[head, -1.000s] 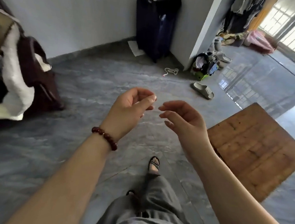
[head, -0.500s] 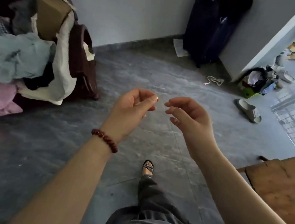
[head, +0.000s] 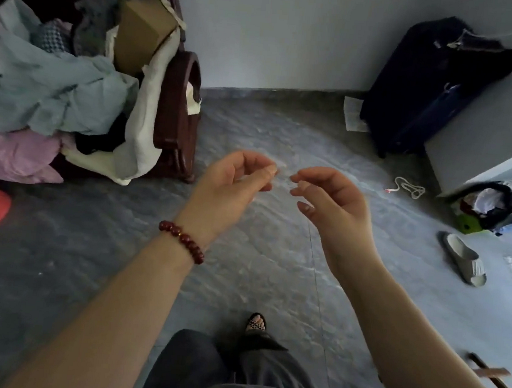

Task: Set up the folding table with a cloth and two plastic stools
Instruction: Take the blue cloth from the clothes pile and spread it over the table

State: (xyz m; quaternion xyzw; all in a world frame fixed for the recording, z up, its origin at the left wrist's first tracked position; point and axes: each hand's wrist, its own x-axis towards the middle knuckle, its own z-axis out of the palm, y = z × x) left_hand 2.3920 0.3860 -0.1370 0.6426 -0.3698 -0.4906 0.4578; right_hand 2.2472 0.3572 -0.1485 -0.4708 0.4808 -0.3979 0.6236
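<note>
Floor (head: 269, 127) veined grey, left hand (head: 233, 189) loosely curled, empty — right hand (head: 336, 206) alike, round-bead red bracelet (head: 182, 241), crumpled cloths (head: 51, 92)

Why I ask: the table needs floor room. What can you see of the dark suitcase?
The suitcase is dark navy, fabric-sided by its look, standing upright on the grey floor against the pale wall, beside a jutting wall corner. Dark clothing lies draped over its top; a paper sheet lies at its base.
</note>
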